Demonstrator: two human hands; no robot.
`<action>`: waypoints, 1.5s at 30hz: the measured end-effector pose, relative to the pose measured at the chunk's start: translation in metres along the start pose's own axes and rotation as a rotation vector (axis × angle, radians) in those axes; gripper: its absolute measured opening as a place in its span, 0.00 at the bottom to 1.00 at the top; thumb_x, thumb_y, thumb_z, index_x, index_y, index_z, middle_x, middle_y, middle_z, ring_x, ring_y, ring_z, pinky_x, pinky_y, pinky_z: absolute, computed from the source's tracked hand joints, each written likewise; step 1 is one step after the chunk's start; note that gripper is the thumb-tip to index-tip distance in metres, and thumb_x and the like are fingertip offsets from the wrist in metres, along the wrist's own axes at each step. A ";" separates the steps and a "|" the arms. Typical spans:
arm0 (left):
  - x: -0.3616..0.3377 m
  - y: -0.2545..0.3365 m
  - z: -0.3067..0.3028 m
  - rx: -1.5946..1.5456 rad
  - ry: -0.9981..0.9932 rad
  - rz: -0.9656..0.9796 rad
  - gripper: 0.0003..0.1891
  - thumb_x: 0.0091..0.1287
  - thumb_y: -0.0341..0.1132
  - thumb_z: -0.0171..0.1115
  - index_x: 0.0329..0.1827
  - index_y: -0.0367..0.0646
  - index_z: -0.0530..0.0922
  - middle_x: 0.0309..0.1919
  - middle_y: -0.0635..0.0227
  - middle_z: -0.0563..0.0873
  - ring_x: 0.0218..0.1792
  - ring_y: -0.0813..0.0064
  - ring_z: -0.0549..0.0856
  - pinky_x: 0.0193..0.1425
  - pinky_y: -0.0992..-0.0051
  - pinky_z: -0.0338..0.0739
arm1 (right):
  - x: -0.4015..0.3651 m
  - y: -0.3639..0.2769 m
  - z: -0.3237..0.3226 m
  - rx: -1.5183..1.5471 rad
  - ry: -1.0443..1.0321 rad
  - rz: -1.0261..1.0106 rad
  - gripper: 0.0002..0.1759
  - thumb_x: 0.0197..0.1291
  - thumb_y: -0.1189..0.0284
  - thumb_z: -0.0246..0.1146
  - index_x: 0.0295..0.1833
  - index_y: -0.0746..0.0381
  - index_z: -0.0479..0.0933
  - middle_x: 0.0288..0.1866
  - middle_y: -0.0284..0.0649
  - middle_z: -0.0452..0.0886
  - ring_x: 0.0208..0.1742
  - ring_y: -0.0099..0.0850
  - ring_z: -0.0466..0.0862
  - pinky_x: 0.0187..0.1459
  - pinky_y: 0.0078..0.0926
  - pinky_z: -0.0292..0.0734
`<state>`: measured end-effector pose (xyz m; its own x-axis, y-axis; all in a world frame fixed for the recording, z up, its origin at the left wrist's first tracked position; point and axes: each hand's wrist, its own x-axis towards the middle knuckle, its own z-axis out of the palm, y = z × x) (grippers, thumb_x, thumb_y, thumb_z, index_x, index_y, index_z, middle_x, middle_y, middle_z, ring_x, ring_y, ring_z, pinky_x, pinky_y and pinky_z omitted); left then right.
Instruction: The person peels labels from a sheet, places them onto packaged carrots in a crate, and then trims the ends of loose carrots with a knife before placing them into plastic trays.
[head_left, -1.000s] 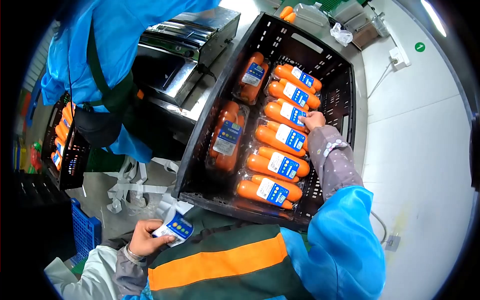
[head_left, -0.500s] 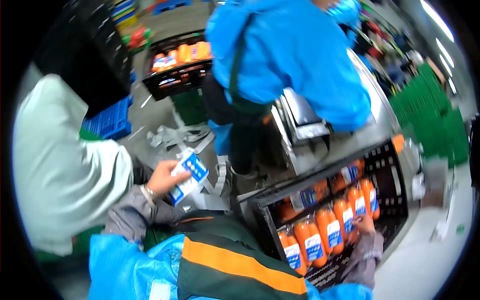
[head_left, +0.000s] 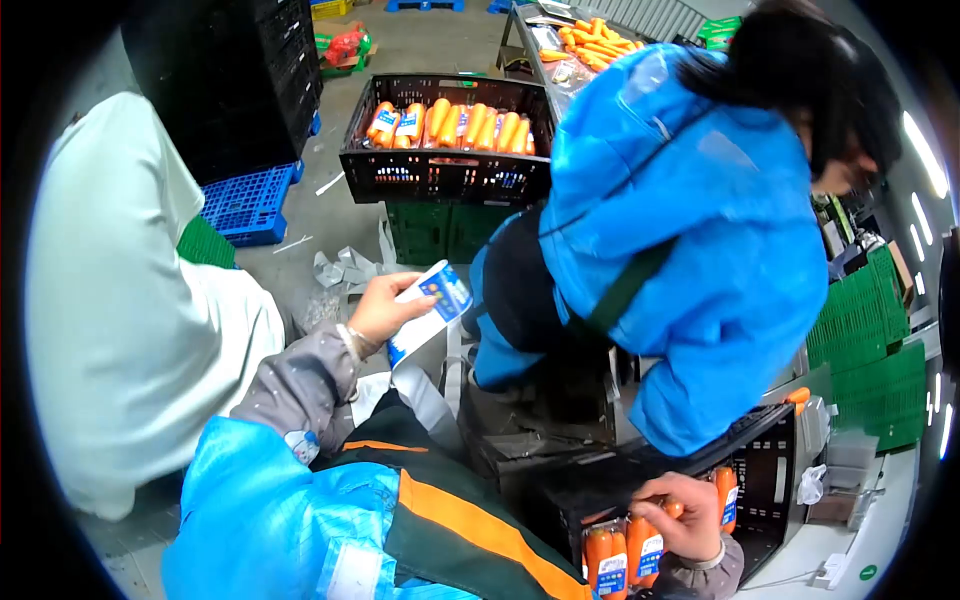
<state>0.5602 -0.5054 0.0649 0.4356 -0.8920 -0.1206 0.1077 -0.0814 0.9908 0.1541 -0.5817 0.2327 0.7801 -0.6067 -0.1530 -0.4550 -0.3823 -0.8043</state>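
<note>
A strip of blue and white printed labels (head_left: 440, 292) is gripped between the thumb and fingers of my left hand (head_left: 388, 312), raised in front of my lap. My right hand (head_left: 690, 515) is over the black crate (head_left: 775, 480) at the lower right, its fingers curled and thumb bent inward. Whether anything is pinched there I cannot make out. Just under that hand stands a clear-wrapped pack of carrots (head_left: 643, 550) with a blue and white label. Another labelled carrot pack (head_left: 604, 562) lies to its left, and my hand hides part of the row.
A co-worker in a blue smock (head_left: 690, 210) bends close in front of me. Behind is a second black crate (head_left: 440, 178) of carrot packs, on a green crate (head_left: 420, 230). Loose carrots (head_left: 595, 42) lie on a far table. A pale green draped shape (head_left: 130, 300) rises at left.
My view has tilted up and shifted. My right hand has lifted from the labels on the carrot packs to above their near-left end. My left hand still holds the label strip.
</note>
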 end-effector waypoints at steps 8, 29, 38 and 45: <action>0.158 0.057 -0.042 0.023 -0.541 0.105 0.19 0.58 0.24 0.63 0.54 0.36 0.78 0.45 0.67 0.84 0.44 0.82 0.81 0.51 0.79 0.76 | 0.198 -0.034 0.118 0.775 -0.015 0.173 0.20 0.59 0.81 0.61 0.57 0.65 0.69 0.46 0.39 0.78 0.40 0.23 0.79 0.40 0.17 0.73; 0.214 0.062 -0.212 -0.027 0.084 -0.107 0.07 0.61 0.29 0.65 0.37 0.33 0.83 0.30 0.69 0.86 0.32 0.85 0.82 0.38 0.82 0.78 | 0.562 -0.045 0.194 0.935 -0.522 0.112 0.20 0.62 0.67 0.62 0.57 0.66 0.73 0.47 0.36 0.81 0.39 0.22 0.81 0.39 0.20 0.77; 0.246 0.045 -0.274 -0.106 0.120 -0.141 0.07 0.63 0.28 0.63 0.39 0.32 0.80 0.30 0.69 0.85 0.33 0.84 0.82 0.38 0.82 0.78 | 0.630 -0.087 0.226 0.922 -0.638 0.175 0.07 0.58 0.73 0.65 0.40 0.63 0.77 0.30 0.29 0.80 0.27 0.15 0.77 0.28 0.11 0.71; 0.245 0.045 -0.340 -0.186 -0.009 -0.270 0.10 0.57 0.27 0.69 0.39 0.33 0.81 0.31 0.66 0.86 0.32 0.83 0.83 0.37 0.82 0.79 | 0.653 -0.118 0.277 0.870 -0.699 0.345 0.13 0.61 0.68 0.63 0.47 0.66 0.79 0.35 0.30 0.82 0.34 0.15 0.77 0.34 0.15 0.72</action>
<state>0.9754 -0.5770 0.0598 0.3618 -0.8531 -0.3760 0.3800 -0.2334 0.8951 0.8365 -0.7401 0.0685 0.8623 0.0347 -0.5051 -0.4530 0.4985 -0.7391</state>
